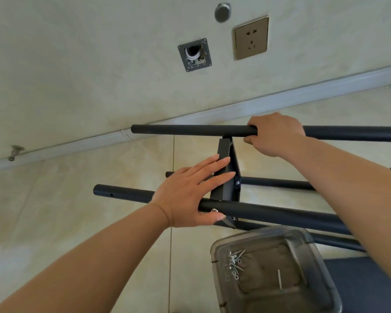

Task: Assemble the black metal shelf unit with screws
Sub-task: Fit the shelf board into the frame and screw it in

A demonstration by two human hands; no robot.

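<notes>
The black metal shelf unit lies on its side on the tiled floor. Its upper black tube (190, 129) runs left to right, and my right hand (278, 134) grips it near the middle. A nearer black tube (122, 194) crosses lower down. My left hand (190, 193) lies over it with straight fingers pressing on the black shelf panel (227, 188), thumb under the tube beside a silver screw head (214, 210). Another screw (237, 182) sits in the panel's corner bracket. A third tube (278, 182) lies behind.
A clear plastic tub (303, 240) at the lower right holds several loose screws and washers (235, 263) and a hex key (279, 279). The wall behind carries a socket (251, 37) and an open junction box (195, 54). A skirting board (190, 118) runs along the floor.
</notes>
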